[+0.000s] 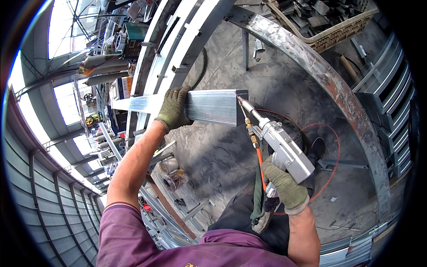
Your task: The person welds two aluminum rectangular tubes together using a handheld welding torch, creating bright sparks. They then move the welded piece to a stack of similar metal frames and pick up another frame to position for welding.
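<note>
A long galvanized steel box section (212, 107) reaches from the workbench on the left out over the floor, its end face turned to the right. Across its top edge lies my left hand (174, 108), in a green work glove, fingers wrapped around the metal. My right hand (285, 184), gloved too, is closed around the handle of a silver laser welding gun (284, 144). The gun's narrow nozzle (243, 102) points up and left at the end of the section; whether it touches cannot be made out. Brass fittings (253, 135) and an orange hose (260, 162) hang beside the gun.
Pale steel rails (178, 49) run along the bench at left. A rusty curved-looking beam (329, 75) crosses at right. Beyond it stand a crate (342, 33) of metal offcuts and stacked steel profiles (391, 95). A thin red cable (339, 151) loops over the floor by my foot.
</note>
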Motion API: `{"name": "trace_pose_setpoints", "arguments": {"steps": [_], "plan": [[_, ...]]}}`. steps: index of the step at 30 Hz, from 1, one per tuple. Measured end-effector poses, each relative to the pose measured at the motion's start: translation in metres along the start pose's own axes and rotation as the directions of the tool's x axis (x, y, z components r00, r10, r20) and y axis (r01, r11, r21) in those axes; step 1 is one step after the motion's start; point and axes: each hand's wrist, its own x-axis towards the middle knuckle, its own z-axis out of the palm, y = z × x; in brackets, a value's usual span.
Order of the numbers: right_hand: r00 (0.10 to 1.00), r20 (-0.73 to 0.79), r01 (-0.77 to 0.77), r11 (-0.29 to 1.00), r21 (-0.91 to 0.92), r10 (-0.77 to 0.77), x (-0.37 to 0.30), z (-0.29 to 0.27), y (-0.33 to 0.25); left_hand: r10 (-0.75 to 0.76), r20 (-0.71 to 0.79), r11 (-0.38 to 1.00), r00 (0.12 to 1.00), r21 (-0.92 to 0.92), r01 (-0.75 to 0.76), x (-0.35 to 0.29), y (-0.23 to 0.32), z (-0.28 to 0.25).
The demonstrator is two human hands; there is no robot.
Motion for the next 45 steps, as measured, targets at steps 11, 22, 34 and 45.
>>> {"name": "trace_pose_setpoints", "arguments": {"steps": [11,22,34,45], "plan": [[1.0,-0.002,0.02,1.0,0.017,-0.02,0.004,0.002,0.001,-0.011,0.006,1.0,1.0,-0.006,0.011,0.0,0.004,-0.002],[0.999,-0.036,0.022,0.999,0.028,-0.021,0.003,0.003,0.002,-0.003,-0.001,1.0,1.0,-0.01,0.003,0.0,0.002,-0.001],[0.999,0.018,-0.039,0.999,0.022,0.039,0.0,-0.003,0.001,0.0,-0.011,1.0,1.0,-0.003,0.0,0.0,0.002,-0.001],[1.0,-0.027,0.01,1.0,0.01,-0.01,-0.002,0.0,0.008,0.01,-0.019,1.0,1.0,-0.005,-0.01,0.0,0.001,0.001]]}}
